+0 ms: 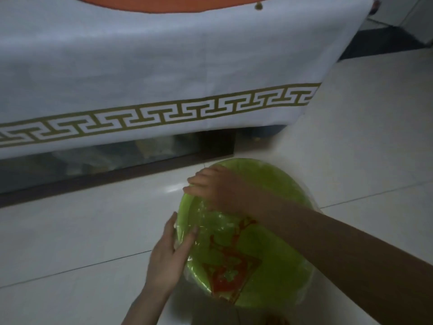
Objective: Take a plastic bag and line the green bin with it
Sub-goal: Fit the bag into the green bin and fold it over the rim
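A round green bin (284,177) stands on the white tiled floor just in front of me. A clear plastic bag (230,261) with a red print lies inside it, and its film spreads over the rim. My left hand (169,256) presses on the bin's left rim, thumb outside, fingers inside on the plastic. My right hand (210,187) reaches across the bin to the far left rim, its fingers bent over the edge of the bag there.
A low table or cabinet draped in a white cloth (164,73) with a gold key-pattern border stands directly behind the bin. There is a dark gap (105,160) under the cloth. White floor tiles (70,242) extend left and right.
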The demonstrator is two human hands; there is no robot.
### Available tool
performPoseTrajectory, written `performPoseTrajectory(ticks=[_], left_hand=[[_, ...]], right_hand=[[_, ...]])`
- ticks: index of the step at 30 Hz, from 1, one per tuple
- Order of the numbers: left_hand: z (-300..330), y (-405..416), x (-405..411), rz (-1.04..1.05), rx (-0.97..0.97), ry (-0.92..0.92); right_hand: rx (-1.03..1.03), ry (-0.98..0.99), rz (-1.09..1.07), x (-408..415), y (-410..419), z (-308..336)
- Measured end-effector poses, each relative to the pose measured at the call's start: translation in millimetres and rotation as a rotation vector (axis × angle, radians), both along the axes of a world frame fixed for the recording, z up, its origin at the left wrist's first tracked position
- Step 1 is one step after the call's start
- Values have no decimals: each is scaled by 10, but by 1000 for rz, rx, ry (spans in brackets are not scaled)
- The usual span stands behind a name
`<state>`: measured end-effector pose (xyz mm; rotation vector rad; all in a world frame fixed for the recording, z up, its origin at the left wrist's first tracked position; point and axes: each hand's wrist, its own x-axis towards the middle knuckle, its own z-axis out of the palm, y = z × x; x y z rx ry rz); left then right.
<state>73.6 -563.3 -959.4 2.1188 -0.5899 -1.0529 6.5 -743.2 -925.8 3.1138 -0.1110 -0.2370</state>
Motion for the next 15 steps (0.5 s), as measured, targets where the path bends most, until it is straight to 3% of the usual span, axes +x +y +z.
performPoseTrajectory(ticks=[3,6,9,10,12,15], left_hand=[[-87,-7,78,44,-31,398],[-128,14,133,-72,-35,427],[12,25,199,-273,83,459],[41,4,250,-289,101,418],[73,-102,385,-194,72,157],[316,-441,484,-167,-122,-342]], right_hand=[[26,21,-46,106,-46,-134],[17,51,-102,214,-15,-187],[48,152,-160,224,-1,-172],[92,147,-187,196,-16,-125],[229,-2,-331,24,-62,38],[523,-562,-865,-612,-97,342]])
